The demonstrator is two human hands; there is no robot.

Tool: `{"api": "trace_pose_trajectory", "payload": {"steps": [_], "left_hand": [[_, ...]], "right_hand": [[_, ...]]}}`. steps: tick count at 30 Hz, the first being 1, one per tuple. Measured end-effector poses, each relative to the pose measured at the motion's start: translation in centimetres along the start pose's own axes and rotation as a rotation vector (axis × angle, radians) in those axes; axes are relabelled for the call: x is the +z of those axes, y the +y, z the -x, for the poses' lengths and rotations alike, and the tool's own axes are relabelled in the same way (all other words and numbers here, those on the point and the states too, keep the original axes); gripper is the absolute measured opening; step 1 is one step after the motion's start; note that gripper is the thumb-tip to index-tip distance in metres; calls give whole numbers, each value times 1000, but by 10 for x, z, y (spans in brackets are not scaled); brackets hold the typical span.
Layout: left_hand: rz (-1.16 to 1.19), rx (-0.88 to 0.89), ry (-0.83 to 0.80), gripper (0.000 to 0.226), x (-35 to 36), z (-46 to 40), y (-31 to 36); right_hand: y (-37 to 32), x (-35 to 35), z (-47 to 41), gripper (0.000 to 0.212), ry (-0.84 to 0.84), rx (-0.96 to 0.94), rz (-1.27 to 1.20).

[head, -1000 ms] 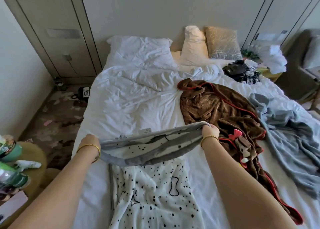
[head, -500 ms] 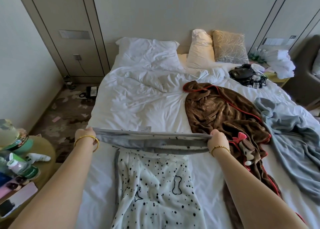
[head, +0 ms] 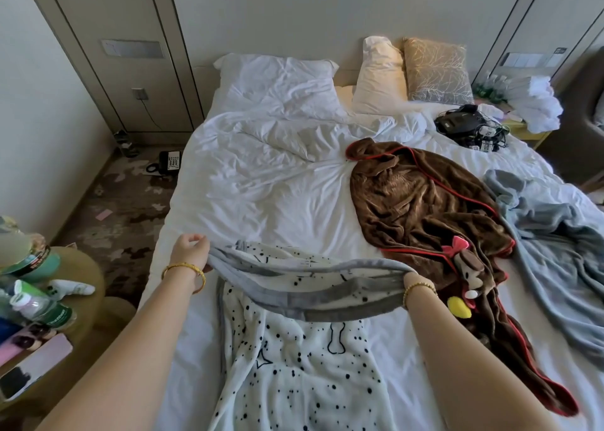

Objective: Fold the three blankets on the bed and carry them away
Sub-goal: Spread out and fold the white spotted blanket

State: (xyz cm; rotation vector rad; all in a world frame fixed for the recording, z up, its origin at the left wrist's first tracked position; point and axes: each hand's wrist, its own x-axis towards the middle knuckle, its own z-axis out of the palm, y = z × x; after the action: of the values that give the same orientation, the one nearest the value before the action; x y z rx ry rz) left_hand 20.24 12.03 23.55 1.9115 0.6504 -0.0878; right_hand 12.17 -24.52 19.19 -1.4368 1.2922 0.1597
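Three blankets on the bed [head: 261, 185]: one spotted [head: 294, 381], one brown [head: 418, 208], one blue-grey [head: 555, 251]. Three pillows at its head: two white [head: 277, 81] [head: 379, 74], one gold [head: 438, 71]. Two hands [head: 191, 249] [head: 413, 280], each with one bangle.

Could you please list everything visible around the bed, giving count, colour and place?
spotted blanket: one, white with black dots, grey-edged, near bed end
brown blanket: one, red-trimmed, right of centre
blue-grey blanket: one, bed's right side
pillows: three, white, cream, gold-patterned, at headboard
black devices: tangle, far right corner
telephone: one, black, floor left
side table: one, olive, cluttered, left
left hand: grips blanket's left edge
right hand: grips its right edge
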Motion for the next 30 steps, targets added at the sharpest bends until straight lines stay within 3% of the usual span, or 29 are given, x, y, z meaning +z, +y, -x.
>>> {"api": "trace_pose_trajectory", "payload": {"steps": [3,5,6,7,9,12,17,23,26,30], "left_hand": [[43,63,-78,15,16,6,4],[113,71,-87,10,21,5,11],[133,75,-73,9,21,4,14],[149,78,-48,8,20,1,17],[161,76,13,8,15,-4,20],[126,48,54,18,10,-12,14],[246,-133,148,27,-1,-21,-11],[158,-179,112,30,-9,-25,-30],[10,-79,106,28,-4,-19,-26],[-88,24,91,26,5,-10,-21]], "right_hand": [[28,14,-2,41,22,62,-10],[36,11,-8,42,126,114,31],[37,8,-11,42,184,164,-102],[38,6,-8,41,173,183,-245],[39,1,-6,37,136,115,-171],[37,-8,-12,34,55,172,-260],[29,-5,-13,23,-153,229,-299],[30,-8,-12,22,-221,144,-75],[31,-5,-11,30,-113,-15,125],[30,1,-12,32,6,-156,122]]}}
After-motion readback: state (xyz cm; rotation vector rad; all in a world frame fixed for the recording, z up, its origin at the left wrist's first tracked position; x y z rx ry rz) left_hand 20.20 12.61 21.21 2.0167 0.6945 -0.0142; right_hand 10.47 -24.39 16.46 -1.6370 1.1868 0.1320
